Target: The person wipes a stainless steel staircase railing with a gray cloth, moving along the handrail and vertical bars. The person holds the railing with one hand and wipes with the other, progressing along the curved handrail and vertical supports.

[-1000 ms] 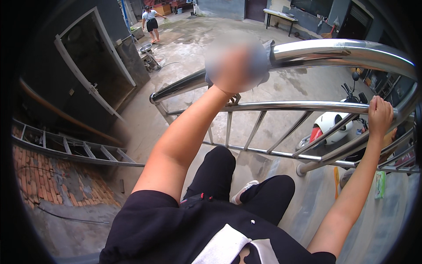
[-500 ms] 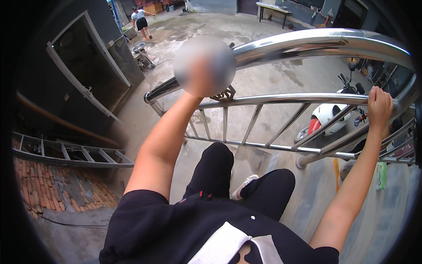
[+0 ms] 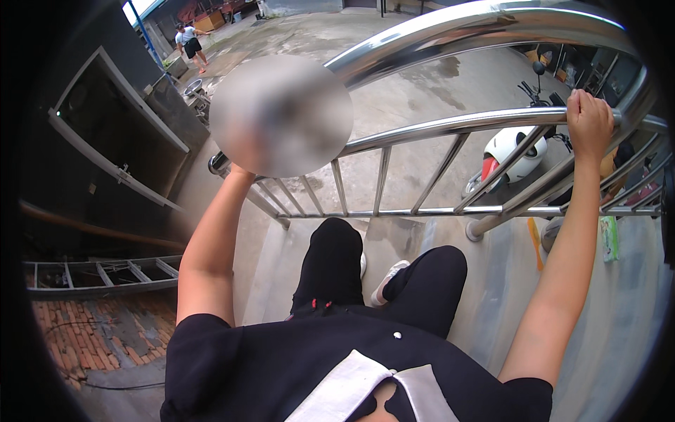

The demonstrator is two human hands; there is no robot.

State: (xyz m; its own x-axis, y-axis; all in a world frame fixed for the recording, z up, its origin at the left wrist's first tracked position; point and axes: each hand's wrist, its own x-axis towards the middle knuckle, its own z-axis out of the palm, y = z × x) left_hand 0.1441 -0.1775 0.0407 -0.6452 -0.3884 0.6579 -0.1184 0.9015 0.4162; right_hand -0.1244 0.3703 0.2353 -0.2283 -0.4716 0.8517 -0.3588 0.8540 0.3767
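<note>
A shiny metal stair railing (image 3: 457, 125) curves across in front of me, with a thick tubular handrail (image 3: 485, 27) above a thinner rail and several slim bars. My right hand (image 3: 590, 123) is wrapped round the thinner rail near its right end. My left hand (image 3: 247, 149) reaches out at the far left part of the thick handrail. A round blur covers that hand and the rail beside it, hiding its fingers and anything in them. My knees are bent in front of the railing, close to its bars.
Beyond the railing stands a white and red scooter (image 3: 517, 155) on the concrete yard. Far off at left is a person (image 3: 190, 48). An open doorway (image 3: 116, 119), a metal ladder (image 3: 105, 276) and bricks (image 3: 84, 341) lie leftward. A green package (image 3: 609, 239) sits at right.
My left hand has moved left along the railing, toward the handrail's left end. My right hand keeps its grip, and the whole view has shifted slightly.
</note>
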